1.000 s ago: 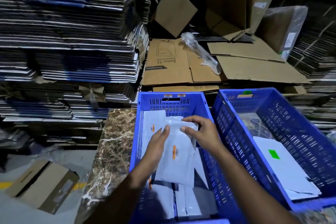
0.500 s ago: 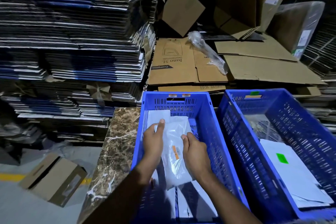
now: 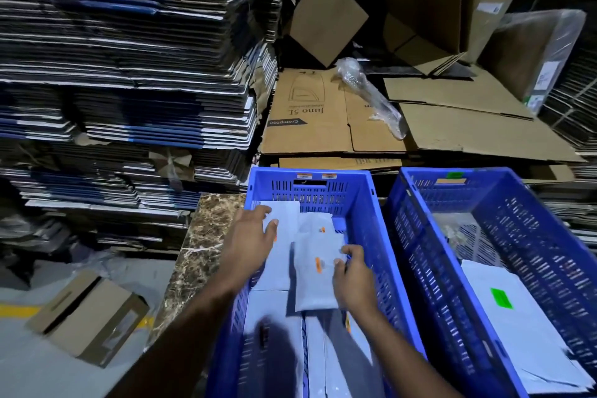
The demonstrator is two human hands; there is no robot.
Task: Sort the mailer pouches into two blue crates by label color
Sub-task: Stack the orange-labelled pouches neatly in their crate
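Note:
A white mailer pouch with an orange label lies on several other white pouches inside the left blue crate. My right hand holds this pouch's right edge, thumb on top and fingers curled at its corner. My left hand is off it and rests with spread fingers on a pouch at the crate's back left. The right blue crate holds a white pouch with a green label. Orange tags sit on the left crate's far rim, a green one on the right crate's.
Both crates stand on a brown marble top. Flattened cardboard lies right behind them, with tall stacks of flat cartons to the left. A small carton lies on the grey floor at lower left.
The orange-label pouch has gone down onto the pile in the left crate. My left hand let go of it and shifted left onto another pouch.

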